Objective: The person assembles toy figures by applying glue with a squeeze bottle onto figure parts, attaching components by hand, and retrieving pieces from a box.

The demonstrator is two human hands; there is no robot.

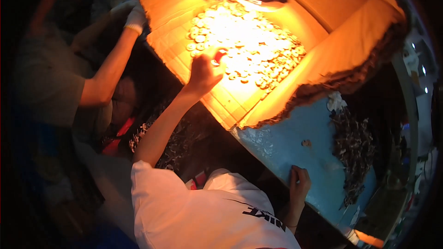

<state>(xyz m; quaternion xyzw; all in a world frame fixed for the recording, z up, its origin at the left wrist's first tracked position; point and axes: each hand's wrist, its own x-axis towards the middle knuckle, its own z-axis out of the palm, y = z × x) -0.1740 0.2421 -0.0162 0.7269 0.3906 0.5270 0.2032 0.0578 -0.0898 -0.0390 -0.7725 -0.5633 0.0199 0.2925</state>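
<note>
My left hand [202, 74] reaches out over a brightly lit sheet of cardboard [332, 41]. It pinches a small red round piece [220, 56] at the near edge of a heap of small pale round pieces [249, 41]. My right hand [299, 183] rests flat on the near edge of a blue table top [281, 145], with its fingers spread and nothing in it. My white T-shirt [203, 212] fills the lower middle.
Another person in a grey top stands at the left, their white-gloved hand [135, 17] at the cardboard's left edge. A heap of dark scraps [353, 152] lies on the blue top at the right. The cardboard's rim is ragged and dark. Dark clutter lies below the table.
</note>
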